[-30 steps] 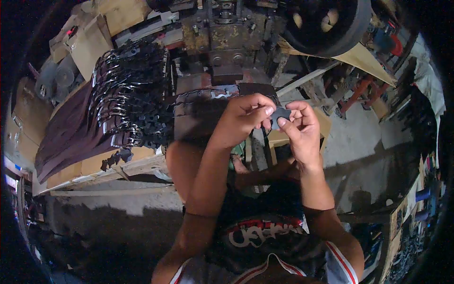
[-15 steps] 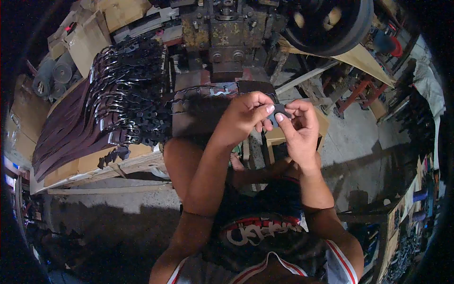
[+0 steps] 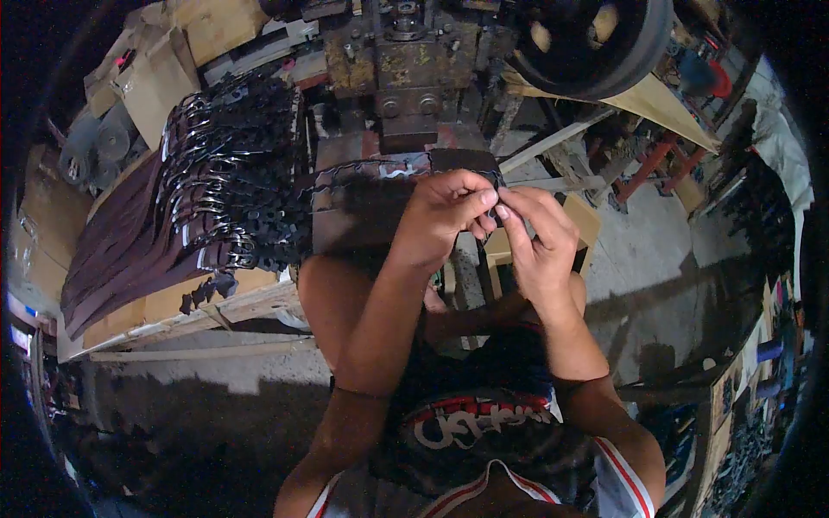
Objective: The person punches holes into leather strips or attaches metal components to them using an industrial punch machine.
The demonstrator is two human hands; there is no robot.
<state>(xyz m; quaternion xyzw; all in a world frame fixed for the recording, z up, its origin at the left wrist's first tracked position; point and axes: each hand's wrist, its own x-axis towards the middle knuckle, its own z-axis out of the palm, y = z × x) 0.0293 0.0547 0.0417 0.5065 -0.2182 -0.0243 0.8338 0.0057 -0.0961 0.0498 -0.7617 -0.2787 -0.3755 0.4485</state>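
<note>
My left hand [image 3: 442, 216] and my right hand [image 3: 542, 237] meet fingertip to fingertip over the front of the machine's work plate. Both pinch a small dark piece [image 3: 495, 207], mostly hidden by the fingers. Behind my left hand a dark flat sheet [image 3: 354, 220] lies on the work plate, with cut dark strips and a light metallic patch [image 3: 406, 166] along its far part. To the left, many brown straps with metal buckles [image 3: 121, 246] are piled beside a heap of black cut pieces [image 3: 259, 173].
A heavy press [image 3: 410, 78] stands straight ahead, with a large black wheel [image 3: 596, 43] at its right. The straps rest on a wooden table [image 3: 250, 302]. An open cardboard box [image 3: 583, 220] is behind my right hand. Rolls [image 3: 112, 138] and cardboard lie at far left.
My right hand has moved left, so its fingertips now touch those of my left hand. The dark piece, visible between the hands before, is now mostly covered by the fingers.
</note>
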